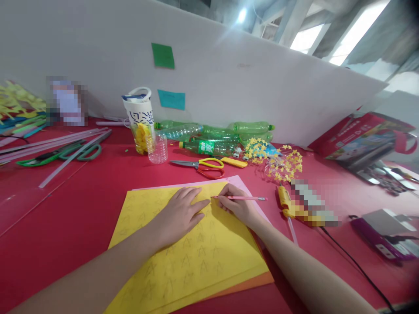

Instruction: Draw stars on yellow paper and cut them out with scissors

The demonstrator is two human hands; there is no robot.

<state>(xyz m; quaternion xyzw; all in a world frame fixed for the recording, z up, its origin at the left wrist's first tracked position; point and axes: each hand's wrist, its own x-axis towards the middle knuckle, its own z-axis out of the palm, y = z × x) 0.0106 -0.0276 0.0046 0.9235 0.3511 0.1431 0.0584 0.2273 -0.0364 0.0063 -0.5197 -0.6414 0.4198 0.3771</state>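
Observation:
A yellow sheet [183, 272] lies in front of me, marked with rows of star-like pencil outlines. Pink and orange sheets show at the edges beneath it. My left hand [183, 213] rests flat on the paper, fingers spread. In my right hand [237, 205] is a pink pencil [247, 198], pinched between thumb and fingers. Its tip meets the sheet near the upper right part, just beside my left fingertips. Beyond the paper's far edge lie scissors [199, 165] with yellow and red handles and a yellow box cutter [234, 162].
Green plastic bottles [222, 146], a cut clear bottle [158, 149] and a white tumbler [140, 109] stand or lie along the partition. Yellow star decorations [283, 163] sit right of them. A yellow glue gun [286, 203] with a cord lies at right; green-handled scissors [85, 151] at left.

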